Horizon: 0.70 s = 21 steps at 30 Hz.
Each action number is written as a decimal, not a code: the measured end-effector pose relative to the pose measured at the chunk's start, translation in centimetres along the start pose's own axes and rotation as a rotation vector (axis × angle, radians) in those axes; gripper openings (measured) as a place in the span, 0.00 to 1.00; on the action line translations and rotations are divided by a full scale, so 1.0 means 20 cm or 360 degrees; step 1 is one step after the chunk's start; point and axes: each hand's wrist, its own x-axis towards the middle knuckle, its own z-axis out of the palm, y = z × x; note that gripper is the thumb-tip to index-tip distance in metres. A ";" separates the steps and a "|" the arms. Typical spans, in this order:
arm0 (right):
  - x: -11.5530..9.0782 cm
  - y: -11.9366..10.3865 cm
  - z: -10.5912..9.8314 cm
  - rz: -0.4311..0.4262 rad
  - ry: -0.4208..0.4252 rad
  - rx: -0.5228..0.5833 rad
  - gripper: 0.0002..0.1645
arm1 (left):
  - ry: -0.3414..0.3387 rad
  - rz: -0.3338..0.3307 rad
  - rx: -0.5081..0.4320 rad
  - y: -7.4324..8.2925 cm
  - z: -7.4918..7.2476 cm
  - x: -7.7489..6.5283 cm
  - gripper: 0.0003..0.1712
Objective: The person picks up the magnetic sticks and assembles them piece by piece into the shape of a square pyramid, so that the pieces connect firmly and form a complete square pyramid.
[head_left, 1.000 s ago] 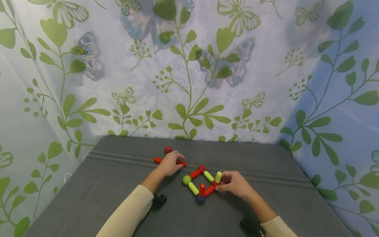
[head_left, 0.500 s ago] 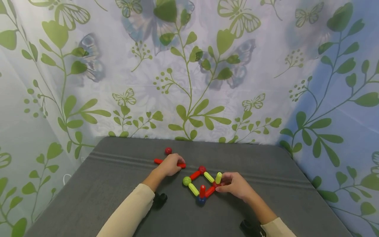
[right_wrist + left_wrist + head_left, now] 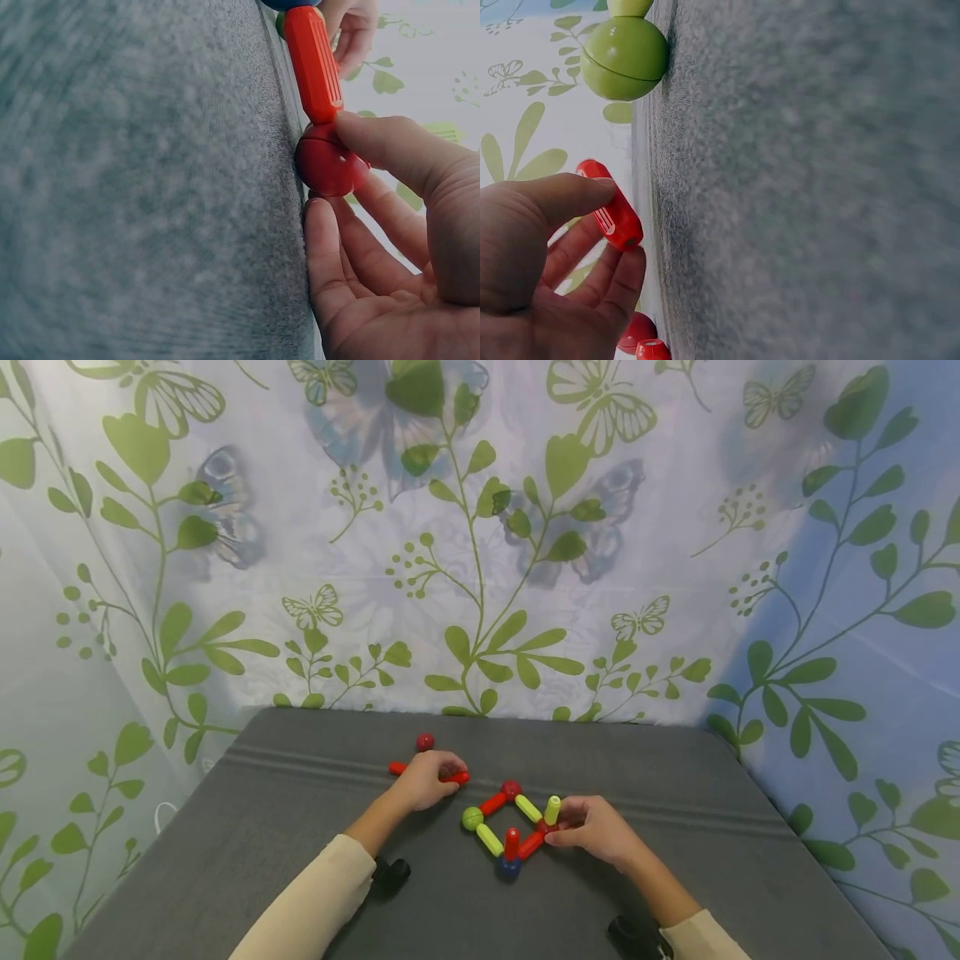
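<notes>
Low in the middle of the head view, a short red plastic rod (image 3: 512,843) stands upright on a glossy dark-blue ball (image 3: 508,867), the near corner of a flat diamond of coloured rods and balls (image 3: 490,838). At its right corner the right hand (image 3: 596,828) pinches a glossy red ball (image 3: 322,165) between thumb and curled fingers. Further off, left of centre, the left hand (image 3: 423,781) pinches a loose, ribbed red plastic rod (image 3: 616,215) between thumb and fingertips; its long axis runs roughly crosswise, the free end pointing right. Just beyond lie a second red rod (image 3: 397,768) and a loose red ball (image 3: 425,742). I'd judge this as picking up a rod while steadying the diamond; the next move seems to call for a clean lift, right hand steady.
</notes>
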 end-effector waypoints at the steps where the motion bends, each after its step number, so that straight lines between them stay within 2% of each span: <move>1: 0.00 0.00 0.00 0.0001 0.0001 -0.0002 0.21 | 0.0008 0.0007 -0.0012 0.00 0.00 -0.01 0.12; 12: 0.00 0.01 0.00 -0.0010 0.0007 -0.0021 0.21 | 0.0009 0.0162 -0.0299 0.05 -0.02 -0.10 0.16; 21: -0.01 0.00 0.00 -0.0011 -0.0009 -0.0038 0.20 | -0.0070 0.0148 -0.0745 0.12 -0.01 -0.15 0.16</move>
